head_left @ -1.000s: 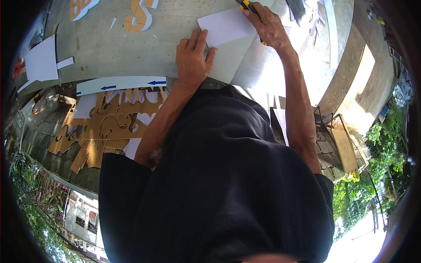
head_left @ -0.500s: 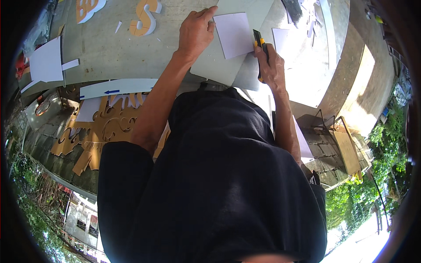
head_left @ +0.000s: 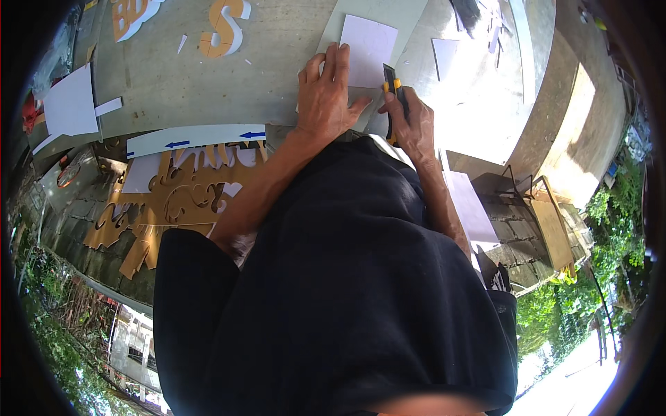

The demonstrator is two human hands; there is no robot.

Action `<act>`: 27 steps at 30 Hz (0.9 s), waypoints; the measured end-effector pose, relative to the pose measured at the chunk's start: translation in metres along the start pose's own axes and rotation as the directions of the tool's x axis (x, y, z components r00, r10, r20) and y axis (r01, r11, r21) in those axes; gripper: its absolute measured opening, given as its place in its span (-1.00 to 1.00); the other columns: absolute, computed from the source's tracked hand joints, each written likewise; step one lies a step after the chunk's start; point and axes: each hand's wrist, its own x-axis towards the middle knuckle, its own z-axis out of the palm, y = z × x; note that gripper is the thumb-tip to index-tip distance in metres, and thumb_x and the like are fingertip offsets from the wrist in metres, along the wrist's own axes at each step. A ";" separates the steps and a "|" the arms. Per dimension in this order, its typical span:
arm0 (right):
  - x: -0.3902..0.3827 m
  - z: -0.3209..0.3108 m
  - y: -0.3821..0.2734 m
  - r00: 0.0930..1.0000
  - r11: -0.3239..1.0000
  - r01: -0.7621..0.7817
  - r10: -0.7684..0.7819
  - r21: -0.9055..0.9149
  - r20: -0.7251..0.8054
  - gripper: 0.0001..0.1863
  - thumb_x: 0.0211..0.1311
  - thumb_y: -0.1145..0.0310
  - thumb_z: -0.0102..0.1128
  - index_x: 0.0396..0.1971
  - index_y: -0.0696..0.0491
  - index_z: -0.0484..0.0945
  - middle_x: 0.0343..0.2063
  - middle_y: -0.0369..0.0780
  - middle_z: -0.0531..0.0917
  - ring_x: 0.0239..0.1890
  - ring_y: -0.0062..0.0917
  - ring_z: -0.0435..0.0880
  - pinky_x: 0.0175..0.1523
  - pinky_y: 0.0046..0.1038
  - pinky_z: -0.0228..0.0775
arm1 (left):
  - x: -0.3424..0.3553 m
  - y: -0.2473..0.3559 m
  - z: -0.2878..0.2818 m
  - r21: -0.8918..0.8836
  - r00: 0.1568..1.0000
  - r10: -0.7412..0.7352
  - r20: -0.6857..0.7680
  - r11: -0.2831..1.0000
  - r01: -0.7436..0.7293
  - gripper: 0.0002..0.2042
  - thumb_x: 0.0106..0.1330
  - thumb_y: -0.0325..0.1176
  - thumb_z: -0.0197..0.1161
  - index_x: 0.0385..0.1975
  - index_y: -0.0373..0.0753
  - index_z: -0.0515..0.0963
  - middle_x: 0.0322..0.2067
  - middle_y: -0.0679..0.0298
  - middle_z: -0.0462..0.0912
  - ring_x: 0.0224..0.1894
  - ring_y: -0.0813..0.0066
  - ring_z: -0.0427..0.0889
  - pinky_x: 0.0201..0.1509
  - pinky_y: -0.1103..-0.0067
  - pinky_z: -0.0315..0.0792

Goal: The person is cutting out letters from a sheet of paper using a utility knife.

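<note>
A white rectangular sheet (head_left: 370, 48) lies on a larger grey-green board (head_left: 406, 24) on the worktable. My left hand (head_left: 325, 93) rests flat with fingers stretched forward, its fingertips at the sheet's left edge and its thumb out to the right. My right hand (head_left: 413, 121) is wrapped round a black and yellow utility knife (head_left: 393, 87). The knife's tip points up and away, close to the sheet's lower right corner. Part of its handle is hidden by my fingers.
Cut letters, an S (head_left: 224, 29) among them, lie at the far left of the worktable (head_left: 270, 76). White offcuts (head_left: 444, 55) are scattered to the right. Below the table's near edge sit brown cut-out sheets (head_left: 173, 201). A wooden stand (head_left: 550, 229) is at right.
The white sheet and board have turned slightly. My left hand has come down and nearer, from the sheet's upper left to its lower left. My right hand moved a little left and nearer with the knife.
</note>
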 end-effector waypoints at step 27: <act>0.027 -0.023 0.004 0.964 0.898 -0.235 0.264 0.372 -0.028 -0.44 0.54 -0.03 0.04 -0.03 0.29 0.50 -0.39 -0.11 0.74 -0.47 -0.49 0.76 -0.41 -0.48 0.58 | 0.032 -0.002 0.027 0.150 0.997 0.045 -0.070 0.988 -0.034 0.06 -0.10 -0.09 0.63 0.44 -0.36 0.21 0.40 -0.16 0.29 0.43 -0.05 0.15 0.39 0.05 0.03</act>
